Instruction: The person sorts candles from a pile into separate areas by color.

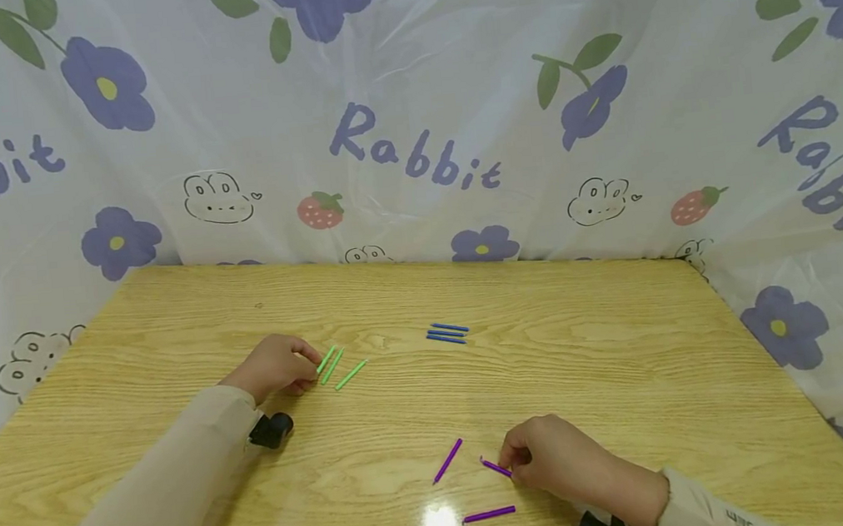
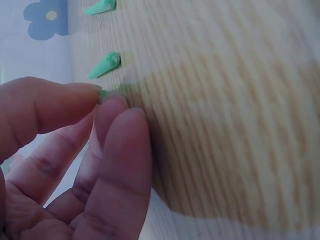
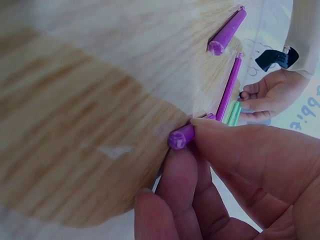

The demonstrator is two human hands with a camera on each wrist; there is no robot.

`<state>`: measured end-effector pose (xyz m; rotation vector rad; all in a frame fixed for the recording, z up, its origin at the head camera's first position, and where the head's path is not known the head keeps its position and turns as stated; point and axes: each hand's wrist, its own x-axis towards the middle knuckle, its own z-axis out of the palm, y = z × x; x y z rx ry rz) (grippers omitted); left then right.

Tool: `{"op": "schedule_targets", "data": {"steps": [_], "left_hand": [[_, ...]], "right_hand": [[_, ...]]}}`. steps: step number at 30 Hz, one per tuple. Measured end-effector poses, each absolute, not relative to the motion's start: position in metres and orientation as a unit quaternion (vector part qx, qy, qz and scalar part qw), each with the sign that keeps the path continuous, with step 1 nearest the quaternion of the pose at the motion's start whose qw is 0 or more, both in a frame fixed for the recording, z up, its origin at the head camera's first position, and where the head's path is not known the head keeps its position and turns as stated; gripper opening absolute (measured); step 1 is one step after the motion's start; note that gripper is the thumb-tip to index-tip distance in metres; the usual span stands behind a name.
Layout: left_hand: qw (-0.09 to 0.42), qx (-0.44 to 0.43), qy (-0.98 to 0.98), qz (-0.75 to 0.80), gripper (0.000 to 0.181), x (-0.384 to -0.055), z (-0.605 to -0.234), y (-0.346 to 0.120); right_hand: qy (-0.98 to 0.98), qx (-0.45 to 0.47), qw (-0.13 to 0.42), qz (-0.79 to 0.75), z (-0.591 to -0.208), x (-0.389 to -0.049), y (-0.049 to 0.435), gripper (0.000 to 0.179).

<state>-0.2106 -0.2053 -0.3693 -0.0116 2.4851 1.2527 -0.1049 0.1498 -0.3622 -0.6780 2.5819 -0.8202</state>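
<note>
A left hand (image 2: 97, 162) pinches a green stick (image 2: 103, 95) beside two more green sticks (image 2: 106, 65) on a wooden table (image 2: 220, 115).

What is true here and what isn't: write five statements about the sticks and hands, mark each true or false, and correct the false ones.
1. The left hand pinches a green stick. True.
2. Three blue sticks lie close together on the table. True.
3. The right hand grips a blue stick. False: it pinches a purple stick.
4. All three purple sticks are parallel. False: they point different ways.
5. Neither hand touches the blue sticks. True.
</note>
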Motion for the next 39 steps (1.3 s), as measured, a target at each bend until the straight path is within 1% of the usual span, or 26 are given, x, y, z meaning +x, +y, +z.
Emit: {"op": "schedule_targets", "data": {"steps": [23, 39], "left_hand": [[0.181, -0.011, 0.890, 0.417, 0.021, -0.2099, -0.3660, -0.1993], [0.182, 0.006, 0.899, 0.399, 0.020, -0.2075, -0.3610, -0.1970]], "right_hand": [[0.909, -0.228, 0.180, -0.298, -0.3631, -0.1057, 0.1495, 0.014], [0.911, -0.226, 0.182, -0.293, -0.3618, -0.1046, 0.1505, 0.014]]}}
